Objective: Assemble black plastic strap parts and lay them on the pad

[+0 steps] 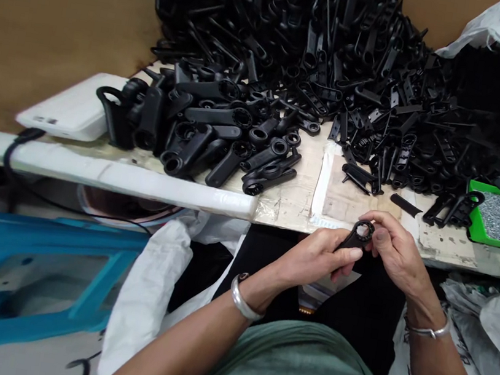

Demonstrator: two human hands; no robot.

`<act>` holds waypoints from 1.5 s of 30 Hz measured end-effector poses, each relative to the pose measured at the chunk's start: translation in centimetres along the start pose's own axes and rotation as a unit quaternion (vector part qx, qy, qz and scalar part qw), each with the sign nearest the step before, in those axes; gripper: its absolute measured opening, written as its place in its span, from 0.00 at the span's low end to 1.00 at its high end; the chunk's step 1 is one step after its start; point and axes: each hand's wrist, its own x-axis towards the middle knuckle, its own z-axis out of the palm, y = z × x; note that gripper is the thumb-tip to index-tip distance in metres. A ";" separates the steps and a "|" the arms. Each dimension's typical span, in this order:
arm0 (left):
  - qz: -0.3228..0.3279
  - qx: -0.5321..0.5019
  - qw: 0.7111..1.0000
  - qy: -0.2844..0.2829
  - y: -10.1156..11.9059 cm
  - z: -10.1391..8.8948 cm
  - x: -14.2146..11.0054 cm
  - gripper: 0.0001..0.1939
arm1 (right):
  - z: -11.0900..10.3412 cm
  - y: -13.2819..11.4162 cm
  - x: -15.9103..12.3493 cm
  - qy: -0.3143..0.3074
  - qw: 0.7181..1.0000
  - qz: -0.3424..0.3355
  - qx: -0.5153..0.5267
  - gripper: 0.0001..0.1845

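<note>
My left hand point(327, 254) is closed around a black plastic handle with a ring-shaped end point(362, 230), its thumb lying along the body. My right hand point(397, 250) pinches the ring end from the other side, fingers curled at the rim. Both hands are just in front of the table edge, above my lap. The handle's lower part is hidden inside my left hand. Close beyond the hands, a slim black strip point(406, 205) lies on the table point(290, 187).
Larger black handles point(216, 114) are heaped at left, smaller black pieces point(405, 141) at right, with a tall pile point(292, 19) behind. A green tray point(479, 229) holds small metal pieces. A white box point(73, 107) sits at left; a blue plastic stool point(89, 301) stands below.
</note>
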 end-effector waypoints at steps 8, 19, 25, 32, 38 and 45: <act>-0.007 -0.019 0.997 -0.074 0.9 -0.1 -0.8 0.18 | 2.1 0.6 -0.5 0.008 0.994 0.026 0.105 0.20; 0.045 0.172 0.984 0.030 0.3 0.3 -0.2 0.08 | 1.4 1.5 -2.0 0.033 0.999 -0.004 0.035 0.22; 0.116 0.276 0.953 0.039 -0.8 0.5 0.5 0.08 | 2.2 0.8 -2.3 0.073 0.995 -0.051 -0.035 0.08; 0.134 0.314 0.940 0.018 -1.7 -0.4 0.9 0.11 | 2.6 2.3 -1.9 0.079 0.989 -0.075 -0.096 0.07; 0.107 0.353 0.929 -0.008 -1.6 -0.5 0.8 0.18 | 2.8 3.1 -2.0 0.082 0.986 -0.098 -0.107 0.06; 0.089 0.269 0.959 -0.002 -1.6 -0.4 0.6 0.09 | 2.4 3.1 -2.3 0.063 0.989 -0.090 -0.103 0.07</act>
